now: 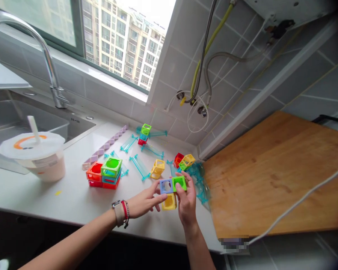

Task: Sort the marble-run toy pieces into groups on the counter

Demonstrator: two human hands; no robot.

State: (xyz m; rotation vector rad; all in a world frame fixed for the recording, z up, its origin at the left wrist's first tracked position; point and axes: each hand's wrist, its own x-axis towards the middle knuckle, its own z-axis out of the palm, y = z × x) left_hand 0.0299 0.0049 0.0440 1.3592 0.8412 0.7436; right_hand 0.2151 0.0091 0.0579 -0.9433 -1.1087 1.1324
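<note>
Above the counter's front part, both hands are at a joined cluster of hollow toy cubes: a periwinkle block (pixel 166 186), a green block (pixel 181 183) and a yellow block (pixel 169 202) below them. My right hand (pixel 188 198) grips the green block, thumb across its front and fingers behind. My left hand (pixel 146 200) closes on the left side, a digit lying where the periwinkle and yellow blocks meet; its other fingertips are partly hidden. Just beyond the hands stands a yellow piece (pixel 157 169). To the left is a stack of red, green and teal blocks (pixel 104 173).
Clear teal track pieces (pixel 140 167) lie scattered, with more heaped by a wooden board (pixel 270 180) on the right. A small block tower (pixel 144 134) stands at the back. A lidded drink cup (pixel 45 161) sits beside the sink (pixel 73 129). A white cable (pixel 298 204) crosses the board.
</note>
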